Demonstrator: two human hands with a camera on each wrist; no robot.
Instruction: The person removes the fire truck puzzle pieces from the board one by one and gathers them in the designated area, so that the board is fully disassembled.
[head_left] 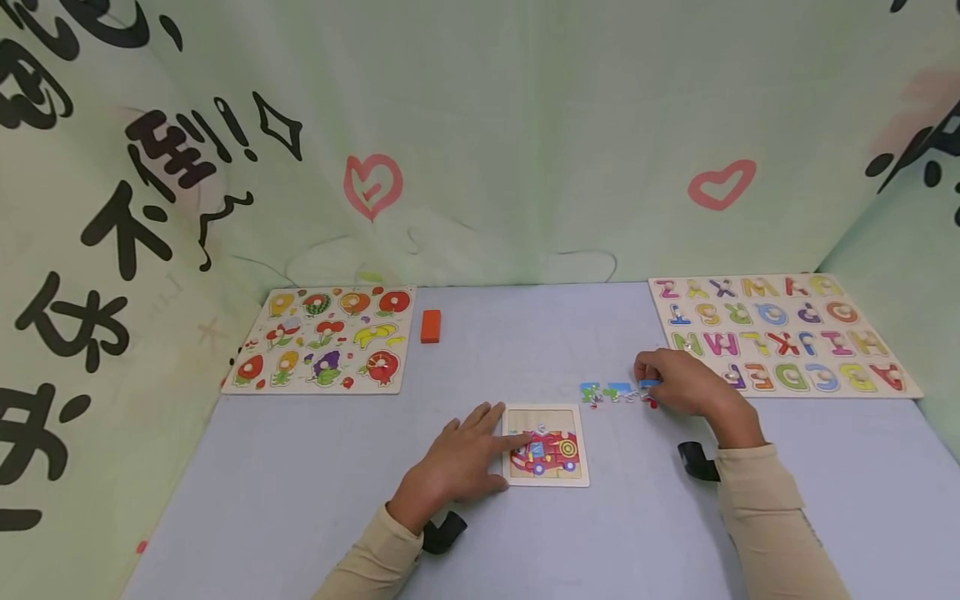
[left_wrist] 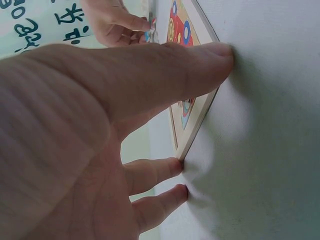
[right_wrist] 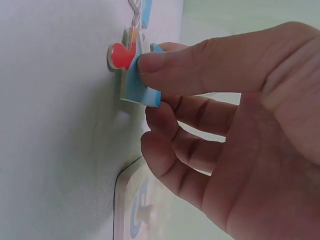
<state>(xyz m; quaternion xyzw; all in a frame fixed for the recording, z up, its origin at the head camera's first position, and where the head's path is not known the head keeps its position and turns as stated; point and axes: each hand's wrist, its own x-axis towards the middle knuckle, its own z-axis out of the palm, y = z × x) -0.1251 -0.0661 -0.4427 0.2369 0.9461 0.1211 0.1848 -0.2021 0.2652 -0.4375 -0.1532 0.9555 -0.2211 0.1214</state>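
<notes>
A small square wooden jigsaw board with a red fire truck picture lies flat on the table. My left hand rests at its left side with fingers spread. The index finger reaches over onto the truck, and in the left wrist view the thumb lies along the board's edge. To the right, my right hand pinches a light-blue puzzle piece with a red knob between thumb and fingers. The piece is tilted close to the table. Left of it lie a green-and-blue piece and another blue-topped piece.
A fruit puzzle board lies at the back left, with an orange block beside it. An alphabet board lies back right, just beyond my right hand. A printed curtain hangs behind the table.
</notes>
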